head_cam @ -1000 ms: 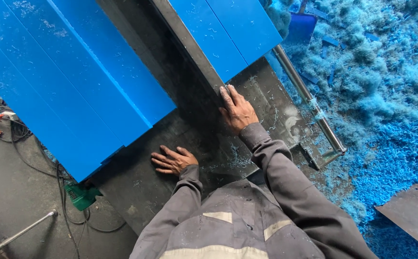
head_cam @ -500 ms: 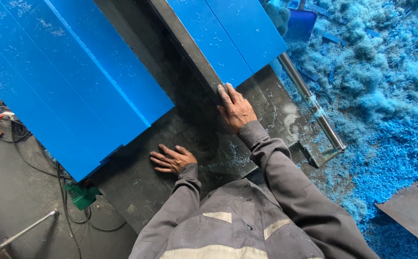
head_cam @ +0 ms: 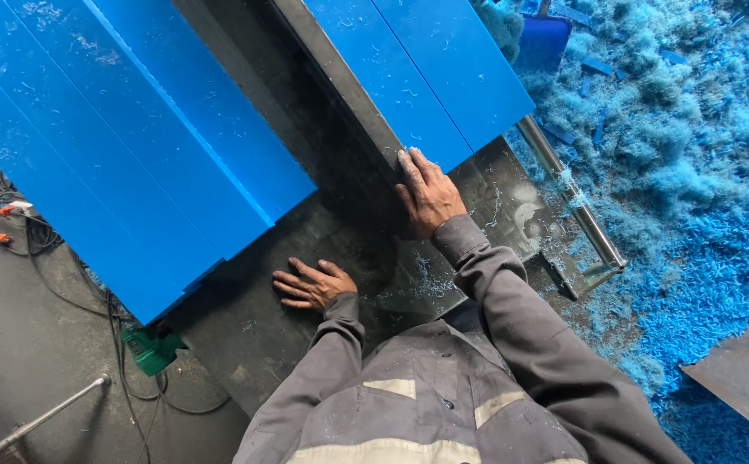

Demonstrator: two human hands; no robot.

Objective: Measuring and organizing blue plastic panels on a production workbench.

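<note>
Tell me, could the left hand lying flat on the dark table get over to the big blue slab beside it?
Probably yes: the left hand lies flat on the dark table, with only bare tabletop between it and the big blue slab.

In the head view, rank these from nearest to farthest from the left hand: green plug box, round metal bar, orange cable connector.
From the left hand:
1. Green plug box, down-left beside the table.
2. Round metal bar, right, along the table's edge.
3. Orange cable connector, far left on the floor.
</note>
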